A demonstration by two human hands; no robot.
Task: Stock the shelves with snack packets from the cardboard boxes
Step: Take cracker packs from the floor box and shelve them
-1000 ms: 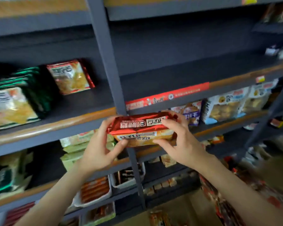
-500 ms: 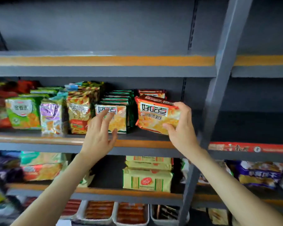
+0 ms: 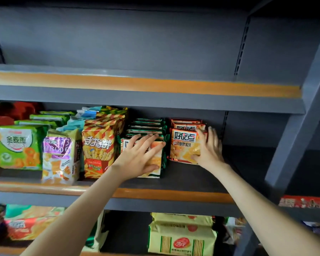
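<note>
An orange-red snack packet (image 3: 182, 145) stands upright on the middle shelf (image 3: 174, 195), in front of two like packets. My right hand (image 3: 210, 151) grips its right edge, thumb across the lower front and fingers behind. Just left of it stands a row of green-edged packets (image 3: 148, 126). My left hand (image 3: 139, 157) lies flat with straight spread fingers against the face of the front green packet. No cardboard box is in view.
Left on the same shelf stand a striped red-yellow bag (image 3: 100, 143), a purple-labelled bag (image 3: 60, 156) and green bags (image 3: 17, 146). Right of the orange packets the shelf is bare up to a grey upright post (image 3: 294, 137). Yellow packs (image 3: 181, 235) lie on the shelf below.
The view swung up and left to this shelf. My right hand carried the orange packet in and stood it on the shelf. My left hand let go of it and moved onto the green packets.
</note>
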